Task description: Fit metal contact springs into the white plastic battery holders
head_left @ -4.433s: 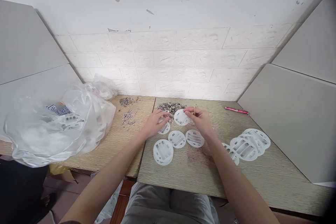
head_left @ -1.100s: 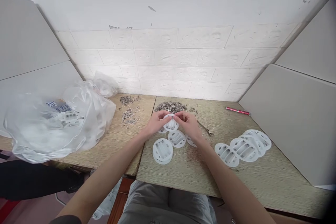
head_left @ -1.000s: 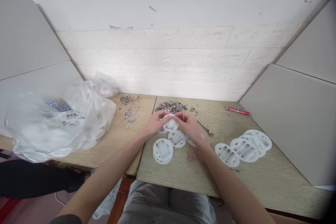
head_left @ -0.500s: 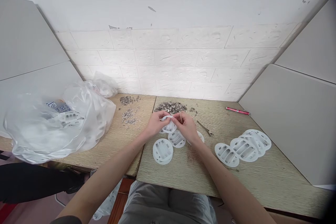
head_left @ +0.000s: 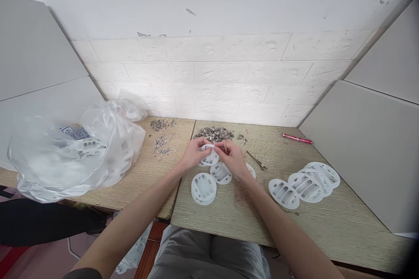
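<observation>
Both hands meet over the table in front of the pile of small metal pieces. My left hand (head_left: pixel 195 153) pinches the left side of a white round plastic battery holder (head_left: pixel 208 145), seen nearly edge-on. Closed at its right edge are the thumb and fingers of my right hand (head_left: pixel 232 158); any small part between them is hidden. More round battery holders lie close by: one beside the wrists (head_left: pixel 221 173), one stack nearer me (head_left: pixel 203 188), and one partly under my right wrist (head_left: pixel 250 171).
Small metal contacts (head_left: pixel 214 134) are heaped by the wall, with smaller piles (head_left: pixel 160 141) to the left. Tweezers (head_left: pixel 257 160) and a red pen (head_left: pixel 297 139) lie right. Several battery holders (head_left: pixel 306 186) overlap at right. A clear plastic bag (head_left: pixel 111 157) holds more at left.
The held battery holder has tipped so its rim faces me more. Both hands stay in nearly the same place; the whole view has shifted slightly.
</observation>
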{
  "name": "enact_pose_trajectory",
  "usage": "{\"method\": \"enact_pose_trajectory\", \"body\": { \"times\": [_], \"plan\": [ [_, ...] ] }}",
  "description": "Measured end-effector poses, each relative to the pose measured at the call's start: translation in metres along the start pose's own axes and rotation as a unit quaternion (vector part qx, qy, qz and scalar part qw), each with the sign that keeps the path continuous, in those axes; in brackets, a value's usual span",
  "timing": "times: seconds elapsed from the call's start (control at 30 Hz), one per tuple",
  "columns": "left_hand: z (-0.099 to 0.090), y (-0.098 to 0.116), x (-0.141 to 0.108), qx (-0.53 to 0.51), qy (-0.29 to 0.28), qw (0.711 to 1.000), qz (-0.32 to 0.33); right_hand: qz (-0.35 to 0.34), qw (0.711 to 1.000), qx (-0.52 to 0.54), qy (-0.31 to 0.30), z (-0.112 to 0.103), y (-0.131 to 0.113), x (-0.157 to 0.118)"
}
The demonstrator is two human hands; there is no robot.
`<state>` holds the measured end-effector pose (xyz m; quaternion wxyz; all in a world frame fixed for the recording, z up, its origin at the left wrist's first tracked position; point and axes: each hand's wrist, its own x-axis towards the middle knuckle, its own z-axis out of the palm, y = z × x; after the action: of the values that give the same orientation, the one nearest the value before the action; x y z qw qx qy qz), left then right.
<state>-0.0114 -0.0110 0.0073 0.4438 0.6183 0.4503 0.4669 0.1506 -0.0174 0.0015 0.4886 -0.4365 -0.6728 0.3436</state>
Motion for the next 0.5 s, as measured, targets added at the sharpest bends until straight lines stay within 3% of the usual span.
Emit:
{"method": "enact_pose_trajectory", "body": {
  "times": [0.1, 0.27, 0.37, 0.5],
  "plan": [
    [0.0000, 0.0033, -0.0003, -0.091, -0.019, 0.995, -0.046, 0.083, 0.990, 0.117, -0.002, -0.0009, 0.0023, 0.0020],
    [0.0006, 0.0089, -0.0013, -0.274, -0.112, 0.953, -0.062, 0.180, 0.935, 0.301, 0.043, -0.0067, 0.0021, 0.0074],
    [0.0013, 0.0087, -0.0016, -0.290, -0.128, 0.947, -0.056, 0.182, 0.937, 0.296, 0.048, -0.0075, 0.0031, 0.0089],
    [0.0013, 0.0049, 0.0003, -0.302, -0.097, 0.946, -0.064, 0.146, 0.960, 0.227, 0.070, -0.0088, 0.0057, 0.0095]
  ]
}}
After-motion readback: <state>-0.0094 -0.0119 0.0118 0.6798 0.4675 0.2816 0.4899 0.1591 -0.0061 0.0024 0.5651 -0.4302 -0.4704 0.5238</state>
